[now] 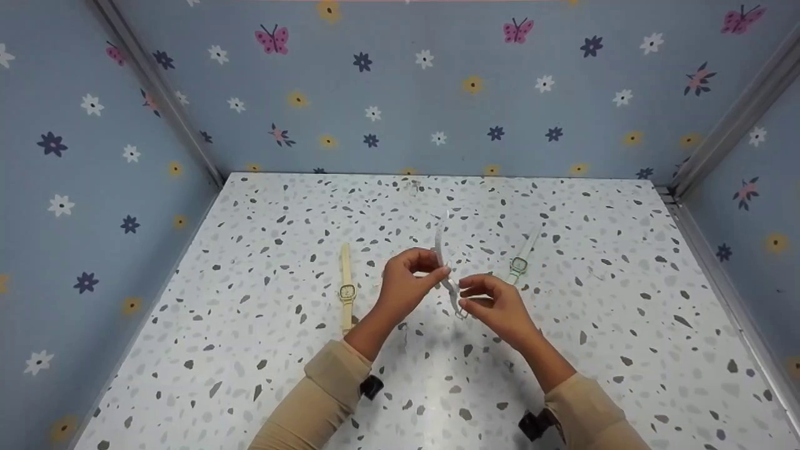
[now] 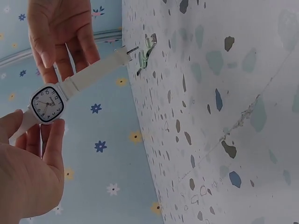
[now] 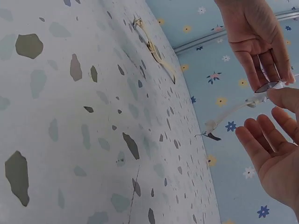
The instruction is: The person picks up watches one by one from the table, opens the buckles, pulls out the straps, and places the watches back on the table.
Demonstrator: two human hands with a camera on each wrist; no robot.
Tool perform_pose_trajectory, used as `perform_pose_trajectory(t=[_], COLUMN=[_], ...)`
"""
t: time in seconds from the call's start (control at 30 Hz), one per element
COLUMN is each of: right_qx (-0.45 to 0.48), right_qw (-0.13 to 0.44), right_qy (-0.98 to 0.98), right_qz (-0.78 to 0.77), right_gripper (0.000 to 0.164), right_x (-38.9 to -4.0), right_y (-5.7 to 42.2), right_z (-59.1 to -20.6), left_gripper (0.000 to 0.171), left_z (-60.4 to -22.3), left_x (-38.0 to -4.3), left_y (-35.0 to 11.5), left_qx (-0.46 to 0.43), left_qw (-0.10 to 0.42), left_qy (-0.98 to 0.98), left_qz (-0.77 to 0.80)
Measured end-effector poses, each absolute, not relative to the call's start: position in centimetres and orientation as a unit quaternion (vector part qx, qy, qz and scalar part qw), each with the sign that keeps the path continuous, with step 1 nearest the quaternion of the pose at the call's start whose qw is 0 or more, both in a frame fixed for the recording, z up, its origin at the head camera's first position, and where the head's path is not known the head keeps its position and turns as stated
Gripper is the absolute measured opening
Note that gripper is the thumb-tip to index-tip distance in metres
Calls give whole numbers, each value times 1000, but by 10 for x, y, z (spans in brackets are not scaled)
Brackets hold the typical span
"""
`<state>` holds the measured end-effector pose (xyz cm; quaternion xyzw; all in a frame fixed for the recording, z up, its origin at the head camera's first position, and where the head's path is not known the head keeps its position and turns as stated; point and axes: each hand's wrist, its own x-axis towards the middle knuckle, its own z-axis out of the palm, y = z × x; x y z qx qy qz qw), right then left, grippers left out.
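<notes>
A white wristwatch (image 1: pixel 449 285) with a squarish face is held up over the table. My left hand (image 1: pixel 407 281) pinches its strap beside the case between thumb and fingers. In the left wrist view, the dial (image 2: pixel 46 104) faces the camera and the buckle end of the strap sticks out to the upper right. My right hand (image 1: pixel 500 307) is close beside the buckle half, its thumb and fingers parted. From the right wrist view, the fingers of that hand (image 3: pixel 278 163) look loosely extended, with the thumb overlapping the watch.
On the speckled white table (image 1: pixel 250 281), a cream watch (image 1: pixel 347 292) lies stretched out to the left. A pale green watch (image 1: pixel 518 266) lies to the right, behind my right hand. Blue flower-patterned panels (image 1: pixel 400 81) enclose the table's back and sides.
</notes>
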<state>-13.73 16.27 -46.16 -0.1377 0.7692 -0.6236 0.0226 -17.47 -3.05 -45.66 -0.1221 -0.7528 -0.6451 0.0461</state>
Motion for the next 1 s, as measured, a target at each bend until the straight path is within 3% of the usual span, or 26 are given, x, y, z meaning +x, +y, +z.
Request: perform_pose_trajectory(t=[0.2,0.53,1.0], right_qx=[-108,-73,-11], right_qw=[-22,-34,10], right_qy=[776,758,653], right_qz=[-621,-647,-757], right_gripper=[19,13,18], right_x=[-132,-144,-149], right_y=[150,152,155], right_z=[-457,-481,-489], left_gripper=[21,31,52], left_z=[-458,-459,-465], left_x=[-173,-174,-167], left_y=[-25,-25,-32], left_qx=[-110,-89,-137], left_qw=[33,-24,-70], left_qy=[-743,-686,-693], left_qz=[-659,-721,-705])
